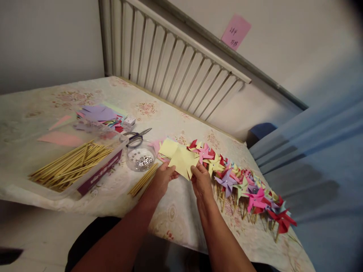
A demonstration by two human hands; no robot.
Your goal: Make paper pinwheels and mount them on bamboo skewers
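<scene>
A yellow paper square (183,160) with slits cut in from its corners is held up in front of me. My left hand (166,175) pinches its left corner, and my right hand (200,176) pinches its lower right side near a slit. Just behind it lies a small stack of yellow paper (168,147) with pink sheets at its edge. To the left of my left hand, several thin wooden sticks (143,180) lie on the cloth. Finished paper pinwheels (227,182) on sticks lie in a long row right of my right hand.
A round clear dish (130,161) holds small metal pieces, with scissors (138,137) behind it. A plastic box (98,175) of wooden sticks (68,166) stands left. Coloured paper (98,112) and a small box (129,121) lie farther back. A radiator (176,68) borders the flowered tablecloth (170,219).
</scene>
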